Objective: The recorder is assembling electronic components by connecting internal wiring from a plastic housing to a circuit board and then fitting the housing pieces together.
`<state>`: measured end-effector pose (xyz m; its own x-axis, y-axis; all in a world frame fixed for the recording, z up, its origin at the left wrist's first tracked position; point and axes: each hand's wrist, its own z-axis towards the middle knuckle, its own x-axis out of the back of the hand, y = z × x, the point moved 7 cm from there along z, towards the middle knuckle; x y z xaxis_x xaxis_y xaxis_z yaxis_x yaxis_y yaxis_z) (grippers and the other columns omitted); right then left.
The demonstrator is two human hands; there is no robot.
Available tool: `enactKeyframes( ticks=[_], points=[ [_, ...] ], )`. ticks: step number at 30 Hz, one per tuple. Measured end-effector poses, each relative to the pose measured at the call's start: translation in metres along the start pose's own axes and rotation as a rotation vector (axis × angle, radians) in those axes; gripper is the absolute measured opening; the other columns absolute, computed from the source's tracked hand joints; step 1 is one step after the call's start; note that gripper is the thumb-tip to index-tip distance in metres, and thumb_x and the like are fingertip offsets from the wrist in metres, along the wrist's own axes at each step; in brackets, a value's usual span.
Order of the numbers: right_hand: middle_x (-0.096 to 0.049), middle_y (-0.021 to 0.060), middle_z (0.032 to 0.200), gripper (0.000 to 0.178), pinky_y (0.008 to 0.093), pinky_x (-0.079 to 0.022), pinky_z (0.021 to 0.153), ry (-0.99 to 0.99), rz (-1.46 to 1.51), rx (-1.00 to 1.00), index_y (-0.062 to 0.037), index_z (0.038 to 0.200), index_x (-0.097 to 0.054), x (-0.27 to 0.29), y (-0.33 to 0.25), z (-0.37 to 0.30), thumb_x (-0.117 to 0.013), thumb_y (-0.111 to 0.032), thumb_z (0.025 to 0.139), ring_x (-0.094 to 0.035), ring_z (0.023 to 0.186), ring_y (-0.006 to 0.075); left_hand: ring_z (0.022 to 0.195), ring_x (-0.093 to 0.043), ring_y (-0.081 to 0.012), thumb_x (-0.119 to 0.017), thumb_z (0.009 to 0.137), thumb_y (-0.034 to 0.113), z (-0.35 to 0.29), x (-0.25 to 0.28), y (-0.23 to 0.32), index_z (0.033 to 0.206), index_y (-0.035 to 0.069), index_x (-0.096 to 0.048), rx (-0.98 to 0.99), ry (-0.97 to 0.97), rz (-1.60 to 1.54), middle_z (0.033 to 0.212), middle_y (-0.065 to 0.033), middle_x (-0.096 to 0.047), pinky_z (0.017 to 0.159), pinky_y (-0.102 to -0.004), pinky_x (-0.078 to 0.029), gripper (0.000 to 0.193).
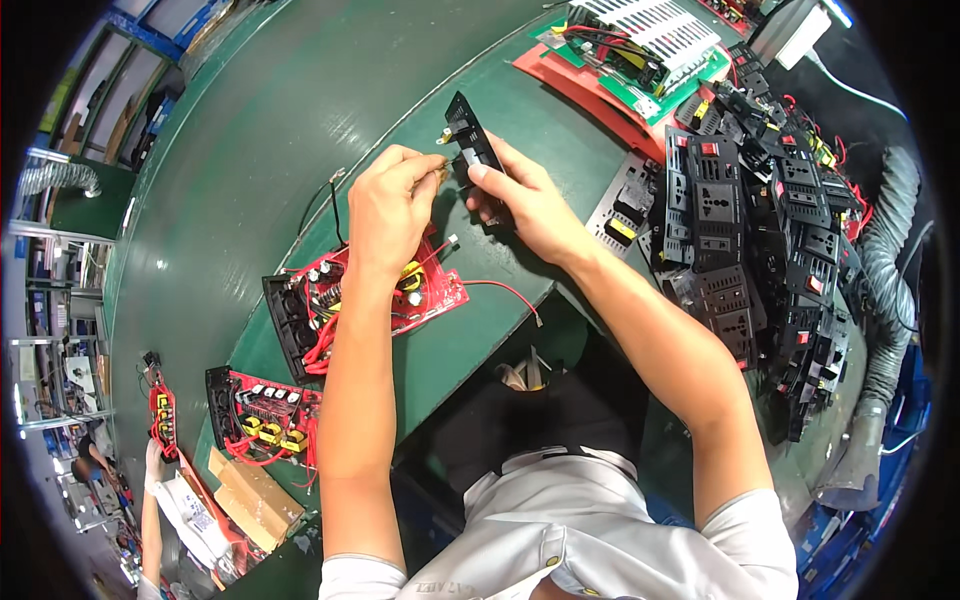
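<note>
My right hand (pixel 522 203) grips a black slotted end panel (pixel 462 122), held tilted above the green workbench (pixel 400 45). Small metal and white parts show on the panel's left side. Close against that side, my left hand (pixel 392 208) is closed in a pinch; a small brass-coloured bit shows at its fingertips, too small to name. Below my left wrist lies a red circuit board (pixel 432 292) with a black fan end, yellow-wrapped coils and red wires. My left forearm covers part of it.
Black socket panels (pixel 718 200) with red switches are heaped at the right. Behind them stands a unit with a white vented cover (pixel 650 30). Another red board (pixel 275 400) and a cardboard box (pixel 250 500) lie lower left, near another person's hand (pixel 155 468). A flexible duct (pixel 885 270) hangs far right.
</note>
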<state>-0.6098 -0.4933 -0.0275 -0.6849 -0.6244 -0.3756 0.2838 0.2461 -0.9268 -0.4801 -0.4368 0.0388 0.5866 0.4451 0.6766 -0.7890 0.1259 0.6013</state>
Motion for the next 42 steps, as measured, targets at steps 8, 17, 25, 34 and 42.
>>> enactKeyframes(
  ticks=[8,17,25,34,42],
  points=[
    [-0.058,-0.0016,0.091,0.055,0.0233,-0.048,0.066,0.04,-0.1,0.031,-0.0095,0.151,-0.041,-0.002,-0.002,-0.001,-0.058,-0.021,0.099,-0.058,0.076,0.0071,0.074,-0.066,-0.0236,-0.067,0.084,-0.001,0.0,0.001,0.005,0.099,-0.001,-0.072,-0.086,0.019,0.147,0.089,-0.0111,-0.067,0.068,-0.0328,-0.052,0.016],
    [-0.06,0.0027,0.103,0.055,0.0247,-0.049,0.069,0.079,-0.201,-0.015,-0.0087,0.149,-0.043,-0.01,0.001,-0.002,-0.059,-0.018,0.097,-0.058,0.077,0.009,0.086,-0.068,-0.0255,-0.066,0.086,0.004,-0.001,0.002,0.001,0.103,0.001,-0.071,0.041,-0.123,0.094,0.101,-0.0126,-0.066,0.073,-0.034,-0.053,0.018],
    [-0.061,0.0026,0.099,0.052,0.0256,-0.052,0.069,0.075,0.085,-0.111,-0.0041,0.146,-0.045,0.002,0.005,0.001,-0.059,-0.019,0.098,-0.063,0.079,0.0119,0.112,-0.059,-0.019,-0.055,0.083,-0.01,-0.047,0.031,0.009,0.125,0.007,-0.064,0.291,-0.528,-0.123,0.134,-0.008,-0.048,0.095,-0.0296,-0.05,0.047],
    [-0.061,0.001,0.102,0.055,0.0246,-0.051,0.071,0.056,-0.103,0.036,-0.0075,0.15,-0.041,-0.008,0.003,-0.001,-0.059,-0.02,0.099,-0.061,0.082,0.0095,0.088,-0.065,-0.0112,-0.067,0.091,0.005,-0.017,0.046,-0.028,0.112,-0.002,-0.07,0.427,0.13,-0.531,0.101,-0.0054,-0.07,0.079,-0.025,-0.052,0.022],
    [-0.057,0.0092,0.118,0.057,0.0267,-0.052,0.073,0.082,-0.195,0.169,-0.0038,0.149,-0.041,-0.007,0.003,-0.003,-0.061,-0.018,0.097,-0.062,0.081,0.0118,0.091,-0.068,-0.0197,-0.064,0.091,0.0,0.01,0.02,-0.038,0.114,-0.006,-0.062,0.702,0.121,-1.001,0.102,-0.014,-0.068,0.075,-0.0245,-0.055,0.024]
  ],
)
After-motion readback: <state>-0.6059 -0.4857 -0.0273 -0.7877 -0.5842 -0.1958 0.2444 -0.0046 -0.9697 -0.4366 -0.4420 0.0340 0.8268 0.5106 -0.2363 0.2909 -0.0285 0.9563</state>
